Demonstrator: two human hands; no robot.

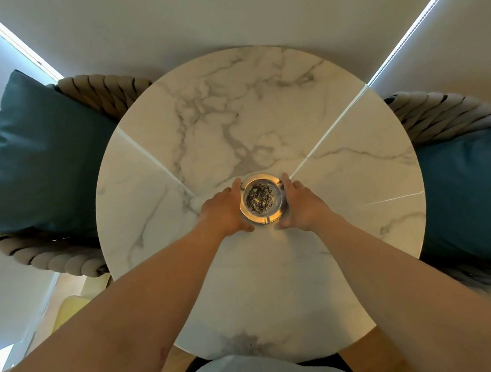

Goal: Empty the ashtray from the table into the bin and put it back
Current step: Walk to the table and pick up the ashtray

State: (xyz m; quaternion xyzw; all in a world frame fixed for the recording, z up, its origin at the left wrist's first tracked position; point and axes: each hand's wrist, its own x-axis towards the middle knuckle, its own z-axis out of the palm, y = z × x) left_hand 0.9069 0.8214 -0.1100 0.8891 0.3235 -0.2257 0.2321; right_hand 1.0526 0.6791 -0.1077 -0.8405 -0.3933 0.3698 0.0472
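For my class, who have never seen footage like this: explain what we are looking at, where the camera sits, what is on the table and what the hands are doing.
There is no machine here. A person wears one wide-angle camera on the head, looking forward and down, so the two bare arms reach into the picture from the bottom edge. The wide lens bends the room's lines.

The round marble table carries a single thing: a round ashtray with a dark heap of ash in its middle. The left hand cups its left side and the right hand its right side, fingers curved round the rim. Whether this grip has lifted the ashtray off the table cannot be told from above.

Beside the table stand two woven chairs, each with a teal cushion, one on the left and one on the right. No bin is in view.
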